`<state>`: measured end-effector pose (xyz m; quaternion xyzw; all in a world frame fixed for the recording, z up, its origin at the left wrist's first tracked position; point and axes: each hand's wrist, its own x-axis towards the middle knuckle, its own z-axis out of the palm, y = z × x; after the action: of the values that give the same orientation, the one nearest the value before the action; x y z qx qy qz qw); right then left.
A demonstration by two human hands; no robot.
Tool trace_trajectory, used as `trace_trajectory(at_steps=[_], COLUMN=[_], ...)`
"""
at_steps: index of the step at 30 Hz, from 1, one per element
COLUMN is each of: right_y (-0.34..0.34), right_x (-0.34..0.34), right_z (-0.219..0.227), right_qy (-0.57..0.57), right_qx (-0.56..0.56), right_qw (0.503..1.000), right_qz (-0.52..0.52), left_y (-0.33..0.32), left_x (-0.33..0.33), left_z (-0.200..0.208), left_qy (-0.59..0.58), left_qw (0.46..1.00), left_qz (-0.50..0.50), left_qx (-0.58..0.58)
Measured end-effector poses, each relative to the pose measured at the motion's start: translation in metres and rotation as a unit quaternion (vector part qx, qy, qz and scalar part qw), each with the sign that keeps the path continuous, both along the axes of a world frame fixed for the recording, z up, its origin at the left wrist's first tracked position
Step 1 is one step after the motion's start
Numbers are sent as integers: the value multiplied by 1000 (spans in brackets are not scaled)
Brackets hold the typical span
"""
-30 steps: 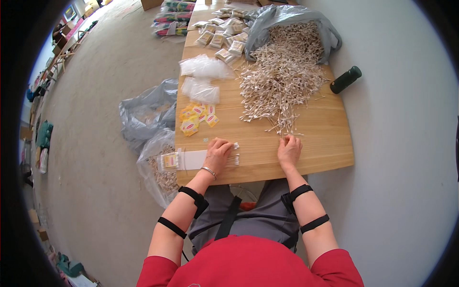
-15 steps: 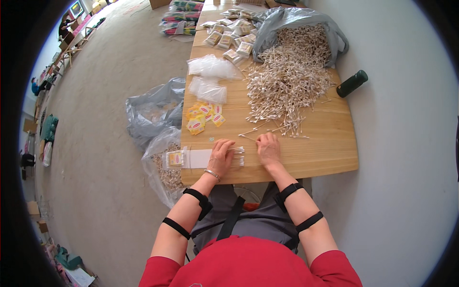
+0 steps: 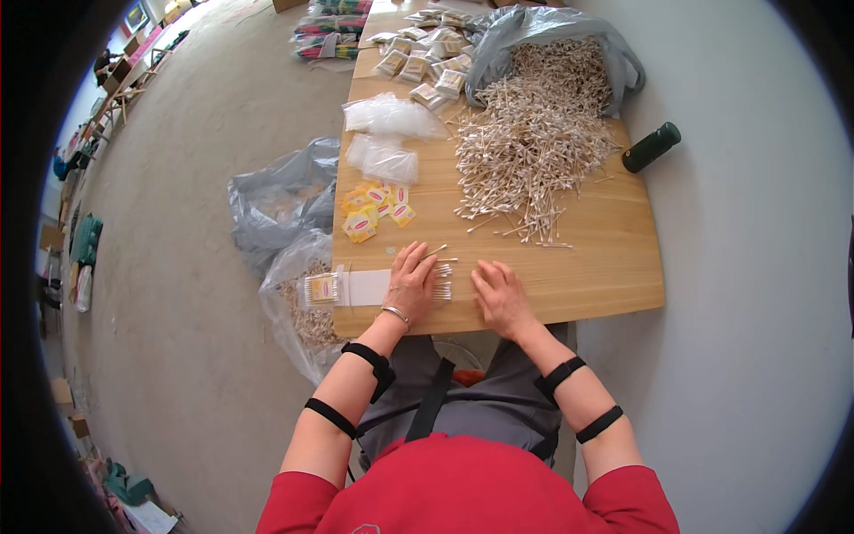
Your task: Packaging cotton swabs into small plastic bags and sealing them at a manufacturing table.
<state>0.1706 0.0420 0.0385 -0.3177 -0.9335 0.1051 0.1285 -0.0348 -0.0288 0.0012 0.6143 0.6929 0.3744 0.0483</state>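
Observation:
Cotton swabs [image 3: 443, 290] stick out in a row from under my left hand [image 3: 410, 281], whose bent fingers close over them on the table. A couple of loose swabs poke out by its fingertips. To the left of that hand lies a white strip [image 3: 366, 288], its right end hidden by the palm. Beyond it, a small clear pack of swabs with a yellow card [image 3: 322, 288] reaches past the table's edge. My right hand [image 3: 503, 300] rests just right of the swab ends, fingers a little bent and apart, with nothing seen in them.
A big heap of swabs [image 3: 534, 151] spills from a grey plastic bag [image 3: 489, 67] at the far right. Yellow cards [image 3: 360, 224], clear bags [image 3: 384, 158] and filled packs [image 3: 414, 68] line the left side. A dark green bottle [image 3: 652, 148] stands by the wall. Bags [image 3: 294, 209] lie left of the table.
My right hand has drawn back toward me, and its fingers have come off the loose swabs. Those swabs now lie at my left fingertips. The left hand has stayed nearly in place.

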Motion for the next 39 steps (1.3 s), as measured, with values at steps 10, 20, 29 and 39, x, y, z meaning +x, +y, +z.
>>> trace_trajectory(at_steps=[10,20,29,39], right_y=[-13,41,61,11], right_x=[21,-87,-84,-64], right_z=[23,-5,-22,-23], right_qy=[-55,116,24,235], right_qx=[-78,-99,9,-89], right_qw=[950,988,996,964], right_qz=[297,19,-91,-91], left_y=[3,4,5,-1], left_x=[0,1,0,-7], left_z=[0,-3,1,1], left_qy=[-23,-54,-87,-439], left_qw=[999,998,995,889], left_qz=[32,20,21,109], left_qx=[3,37,47,73])
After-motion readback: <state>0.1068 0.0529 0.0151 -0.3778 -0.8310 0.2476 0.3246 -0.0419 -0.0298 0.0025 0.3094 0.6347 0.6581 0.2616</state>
